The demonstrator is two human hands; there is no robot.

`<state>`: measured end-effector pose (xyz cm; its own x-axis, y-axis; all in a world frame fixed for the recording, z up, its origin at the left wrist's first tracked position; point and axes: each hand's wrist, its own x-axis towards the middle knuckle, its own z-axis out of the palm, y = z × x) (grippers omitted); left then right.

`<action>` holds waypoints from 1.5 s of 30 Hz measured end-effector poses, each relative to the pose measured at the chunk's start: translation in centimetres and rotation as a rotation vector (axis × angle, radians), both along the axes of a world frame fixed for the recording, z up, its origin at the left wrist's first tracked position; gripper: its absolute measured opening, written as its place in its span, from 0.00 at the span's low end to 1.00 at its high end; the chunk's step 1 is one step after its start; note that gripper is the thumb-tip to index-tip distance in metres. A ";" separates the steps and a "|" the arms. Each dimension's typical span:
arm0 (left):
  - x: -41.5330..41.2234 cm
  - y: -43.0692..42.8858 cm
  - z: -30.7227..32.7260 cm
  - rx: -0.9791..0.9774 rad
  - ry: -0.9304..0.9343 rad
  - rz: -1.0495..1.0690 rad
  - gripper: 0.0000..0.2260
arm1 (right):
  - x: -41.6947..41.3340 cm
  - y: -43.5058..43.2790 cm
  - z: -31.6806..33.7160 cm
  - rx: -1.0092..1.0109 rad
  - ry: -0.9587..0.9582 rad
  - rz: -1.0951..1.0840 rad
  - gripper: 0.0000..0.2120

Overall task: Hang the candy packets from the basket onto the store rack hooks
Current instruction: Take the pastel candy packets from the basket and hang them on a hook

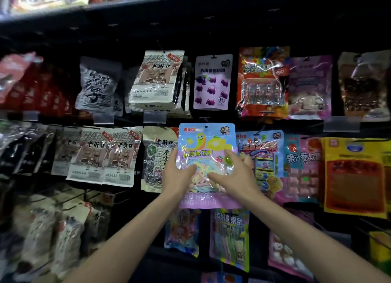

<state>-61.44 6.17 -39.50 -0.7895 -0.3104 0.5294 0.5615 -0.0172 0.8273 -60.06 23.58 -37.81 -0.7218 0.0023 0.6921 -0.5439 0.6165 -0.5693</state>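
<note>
Pastel candy packet (207,143) held upright before the rack's middle row; hang hole (206,126) clear at top, hook behind it not visible. Risk: I feed blind, miss the tip, crumple the film or knock a neighbouring packet. Left hand (179,175) grips the left edge, thumb in front; right hand (232,172) spread across the face, outer fingers at the right edge, curl behind unclear.

A pastel candy packet (208,144) stands upright before the rack (63,39); left hand (176,174) grips its left edge, right hand (234,174) lies spread across its front.
</note>
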 end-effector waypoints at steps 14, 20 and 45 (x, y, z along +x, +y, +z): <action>-1.0 -0.3 0.0 -0.207 -0.006 0.173 0.27 | -1.2 -0.6 0.3 -0.046 -0.030 -0.046 0.38; -2.5 0.0 1.0 -0.436 -0.123 0.329 0.27 | -3.2 -0.7 0.4 0.004 -0.051 -0.123 0.37; -12.3 3.7 -1.1 -0.665 -0.259 0.422 0.41 | -14.0 -1.1 -2.1 0.196 -0.089 -0.293 0.42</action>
<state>-73.74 9.84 -40.60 -0.7987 -0.2943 0.5248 0.2017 0.6907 0.6944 -74.04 22.52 -39.96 -0.7678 0.0922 0.6340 -0.2810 0.8409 -0.4626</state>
